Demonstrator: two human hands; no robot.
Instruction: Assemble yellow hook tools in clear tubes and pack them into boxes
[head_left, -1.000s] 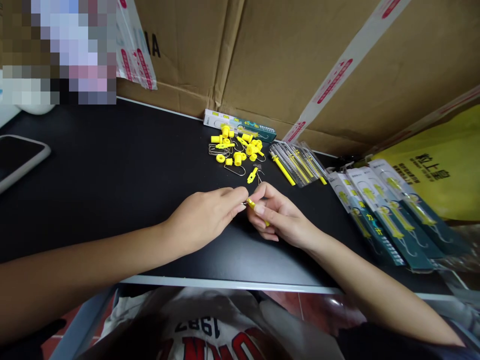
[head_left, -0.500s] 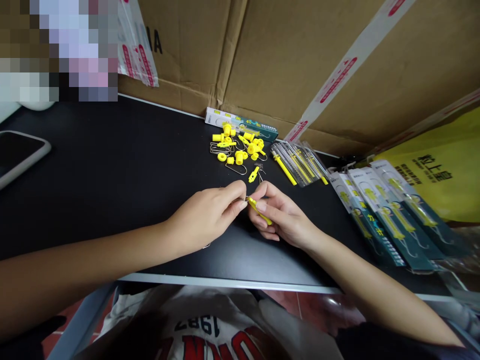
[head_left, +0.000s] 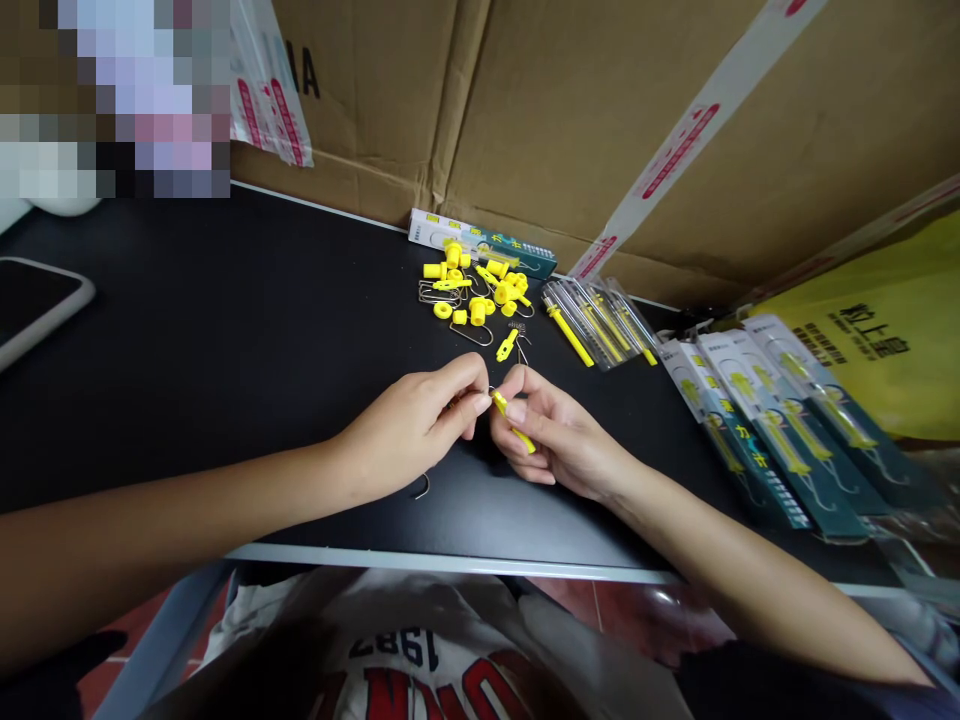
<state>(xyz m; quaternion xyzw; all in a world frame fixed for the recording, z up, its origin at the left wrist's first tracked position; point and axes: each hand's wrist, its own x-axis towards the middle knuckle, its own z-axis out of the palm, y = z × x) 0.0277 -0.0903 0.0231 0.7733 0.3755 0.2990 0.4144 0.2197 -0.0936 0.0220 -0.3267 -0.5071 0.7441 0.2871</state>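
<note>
My right hand (head_left: 551,425) is closed on a slim yellow plastic piece (head_left: 523,436), which slants down to the right. My left hand (head_left: 431,420) pinches a thin metal wire at the piece's upper end; most of the wire is hidden by the fingertips. A metal hook (head_left: 423,488) pokes out below my left hand. Just beyond my hands lie a flat yellow part (head_left: 508,345) and a small spring (head_left: 517,326). Farther back is a loose pile of yellow caps and rings (head_left: 478,311) with metal hooks.
Clear tubes with yellow rods (head_left: 600,325) lie right of the pile, with blister packs (head_left: 787,440) farther right. A boxed pack (head_left: 480,243) rests against the cardboard (head_left: 600,120). A phone (head_left: 45,305) is at the far left of the black table (head_left: 225,350).
The yellow piece has turned a little steeper in my right hand. My left hand has shifted slightly up, and more of the hook below it shows.
</note>
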